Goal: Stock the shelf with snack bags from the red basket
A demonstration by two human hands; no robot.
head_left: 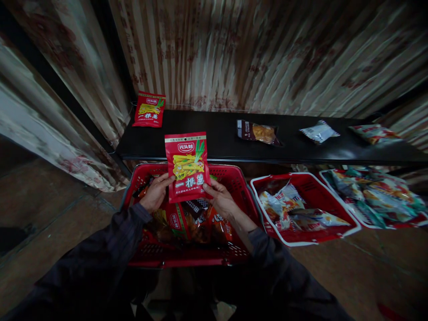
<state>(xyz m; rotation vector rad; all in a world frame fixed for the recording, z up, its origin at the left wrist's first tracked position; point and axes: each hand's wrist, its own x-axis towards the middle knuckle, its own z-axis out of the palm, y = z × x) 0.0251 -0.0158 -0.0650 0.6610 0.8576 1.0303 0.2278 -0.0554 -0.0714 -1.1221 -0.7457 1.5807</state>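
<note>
Left hand (157, 194) and right hand (220, 199) together grip one upright red packet (186, 165) — left fingers pinching its lower left edge, right fingers its lower right corner. Beyond the grip hangs a pleated pale curtain (200, 53) with reddish prints, and in front of that runs a smooth black shelf (220, 133). Directly under the held packet sits a red basket (190, 258) with perforated walls, heaped with glossy packets, among them a dark checkered packet (195, 207) and an orange packet (220, 225). Just right of the grip, a white-rimmed basket (334, 233) holds crinkled pale packets (281, 200); farther right, another basket (401, 226) is piled with shiny packets with teal-green ends (384, 196). On the shelf, beyond the left hand, a second red packet (149, 109) stands upright; beyond and right of the grip lie a brown packet (259, 133) with a golden middle, a red-and-white packet (374, 133) and, between those two, a crumpled silvery packet (320, 131). In print, the held packet reads 光头娃 in its logo and 一根葱 in large white characters under yellow sticks and green stalks — the second red packet matches it.
</note>
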